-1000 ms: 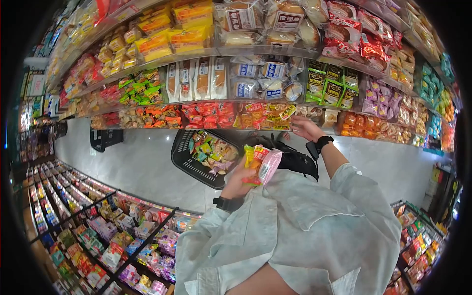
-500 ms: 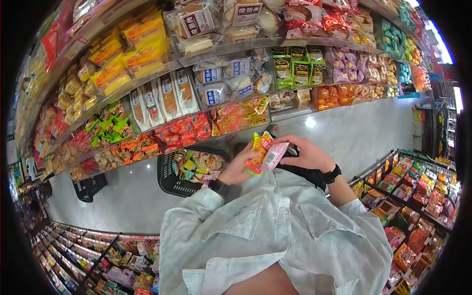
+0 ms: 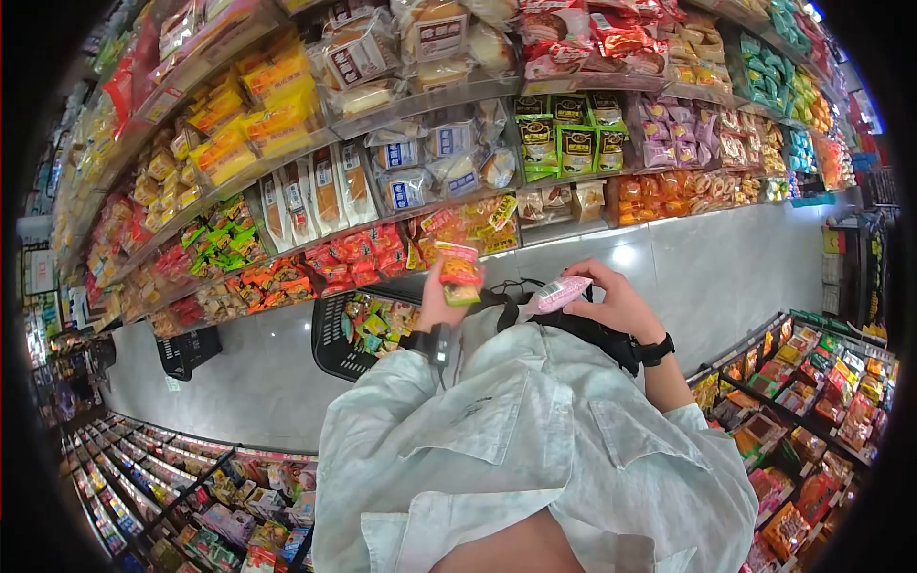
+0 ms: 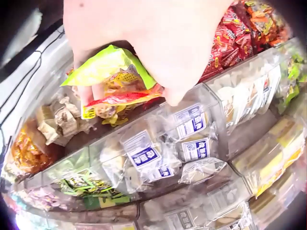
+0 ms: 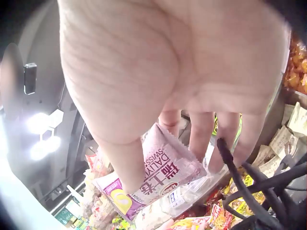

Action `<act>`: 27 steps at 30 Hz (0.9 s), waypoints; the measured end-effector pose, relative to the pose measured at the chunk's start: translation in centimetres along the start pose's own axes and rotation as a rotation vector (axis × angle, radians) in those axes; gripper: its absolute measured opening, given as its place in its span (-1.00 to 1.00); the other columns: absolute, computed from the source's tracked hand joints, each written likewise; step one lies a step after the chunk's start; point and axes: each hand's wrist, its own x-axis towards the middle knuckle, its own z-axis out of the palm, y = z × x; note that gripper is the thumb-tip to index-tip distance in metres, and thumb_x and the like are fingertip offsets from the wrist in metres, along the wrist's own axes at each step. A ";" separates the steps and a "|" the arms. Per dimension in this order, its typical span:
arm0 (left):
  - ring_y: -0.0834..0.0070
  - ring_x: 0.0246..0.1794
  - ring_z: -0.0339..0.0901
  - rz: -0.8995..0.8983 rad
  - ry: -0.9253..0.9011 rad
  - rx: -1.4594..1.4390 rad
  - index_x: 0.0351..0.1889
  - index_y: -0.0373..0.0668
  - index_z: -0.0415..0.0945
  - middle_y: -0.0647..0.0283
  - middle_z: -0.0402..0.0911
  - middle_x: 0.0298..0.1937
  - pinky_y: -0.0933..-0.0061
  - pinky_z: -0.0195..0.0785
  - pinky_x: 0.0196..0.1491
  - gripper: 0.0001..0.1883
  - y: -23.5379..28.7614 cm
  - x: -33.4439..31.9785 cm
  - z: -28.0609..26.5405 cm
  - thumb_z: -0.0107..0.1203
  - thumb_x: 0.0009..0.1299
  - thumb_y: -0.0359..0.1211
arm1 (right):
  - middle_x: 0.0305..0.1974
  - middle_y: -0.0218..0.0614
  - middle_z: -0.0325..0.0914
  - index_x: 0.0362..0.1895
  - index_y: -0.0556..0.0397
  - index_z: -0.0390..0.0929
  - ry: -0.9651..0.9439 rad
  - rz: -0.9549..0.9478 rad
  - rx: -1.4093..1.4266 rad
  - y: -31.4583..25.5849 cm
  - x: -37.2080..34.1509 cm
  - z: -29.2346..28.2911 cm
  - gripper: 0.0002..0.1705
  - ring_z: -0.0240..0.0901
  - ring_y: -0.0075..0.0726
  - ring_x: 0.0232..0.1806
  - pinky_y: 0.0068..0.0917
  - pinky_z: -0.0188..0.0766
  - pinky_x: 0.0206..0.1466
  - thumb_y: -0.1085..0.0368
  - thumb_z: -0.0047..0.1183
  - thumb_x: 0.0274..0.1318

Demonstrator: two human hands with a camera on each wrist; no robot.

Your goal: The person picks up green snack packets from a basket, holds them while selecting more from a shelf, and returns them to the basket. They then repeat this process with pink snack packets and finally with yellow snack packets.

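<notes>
Black and on the floor (image 3: 258,392), a basket (image 3: 330,336) holds small snacks (image 3: 374,323). Next, our left grip (image 3: 441,298) pinches a red and green bag (image 3: 459,274) near the shelf's (image 3: 564,231) bottom edge. Farther right, our right grip (image 3: 619,304) pinches a pink pack (image 3: 560,294).

"DALIY…", "SWISS…" and "瑞士卷" in dark purple print on the pink-purple packet (image 5: 165,165)

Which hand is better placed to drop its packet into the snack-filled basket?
Likely the left hand, holding a colourful packet near that basket; the right hand pinches the pink packet farther away.
</notes>
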 end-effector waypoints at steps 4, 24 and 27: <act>0.03 0.18 0.56 0.203 -0.068 -0.093 0.26 -0.17 0.48 0.06 0.60 0.23 -0.08 0.49 0.29 -0.39 1.9 2.7 2.3 0.09 0.58 0.17 | 0.11 -0.32 0.64 0.17 0.10 0.57 0.044 -0.017 0.068 3.1 -3.0 -3.8 -0.45 0.57 -0.34 0.20 -0.32 0.45 0.39 0.37 0.46 0.09; 0.18 0.05 0.72 -0.162 -0.075 1.121 0.27 -0.29 0.48 0.04 0.68 0.19 0.22 0.62 0.10 -0.58 -27.9 8.9 22.4 -0.02 0.64 -0.17 | -0.13 -0.43 0.61 0.06 0.12 0.48 1.023 0.123 0.819 23.3 -24.7 -14.3 -0.73 0.52 -0.61 -0.10 -0.56 0.46 0.01 0.32 0.23 0.39; 0.17 0.13 0.71 -0.198 -0.248 1.310 0.35 -0.29 0.45 0.05 0.65 0.29 0.22 0.62 0.13 -0.56 -32.9 8.8 27.6 -0.07 0.67 -0.19 | -0.20 -0.47 0.61 0.03 0.10 0.50 1.056 0.113 0.863 24.0 -25.3 -15.6 -0.76 0.50 -0.63 -0.17 -0.59 0.45 -0.06 0.32 0.22 0.39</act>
